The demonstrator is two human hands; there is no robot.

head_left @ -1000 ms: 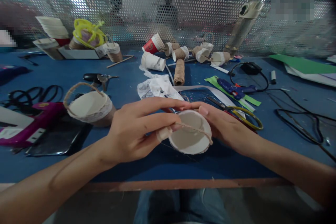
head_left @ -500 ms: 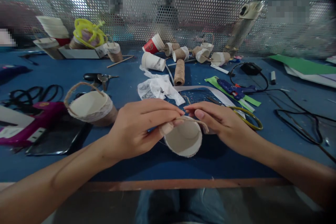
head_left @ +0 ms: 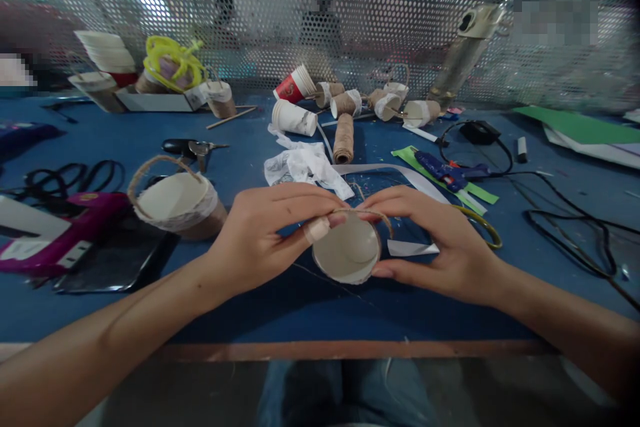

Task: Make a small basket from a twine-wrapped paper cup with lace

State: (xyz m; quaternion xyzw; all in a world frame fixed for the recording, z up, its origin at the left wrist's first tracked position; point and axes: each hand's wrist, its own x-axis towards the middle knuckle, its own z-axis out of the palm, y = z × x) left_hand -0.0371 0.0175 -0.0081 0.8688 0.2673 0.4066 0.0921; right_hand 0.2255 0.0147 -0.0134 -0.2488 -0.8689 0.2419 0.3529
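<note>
One white cup (head_left: pixel 347 252) is held between the hands near the front of the blue surface (head_left: pixel 280 320), its mouth facing the head camera. The left hand (head_left: pixel 273 230), knuckles up, pinches the twine handle (head_left: pixel 376 215) at the far rim. The right hand (head_left: pixel 440 247) arches wide around the cup's right side, thumb low, fingertips at the far rim.

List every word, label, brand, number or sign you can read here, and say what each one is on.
No text can be quoted with confidence.
Red cup: a pale mark, too small and blurred to read.
White cup lying on its side: grey marks, too blurred to tell whether they are letters.
Magenta device: pale label-like patches, nothing legible.
</note>
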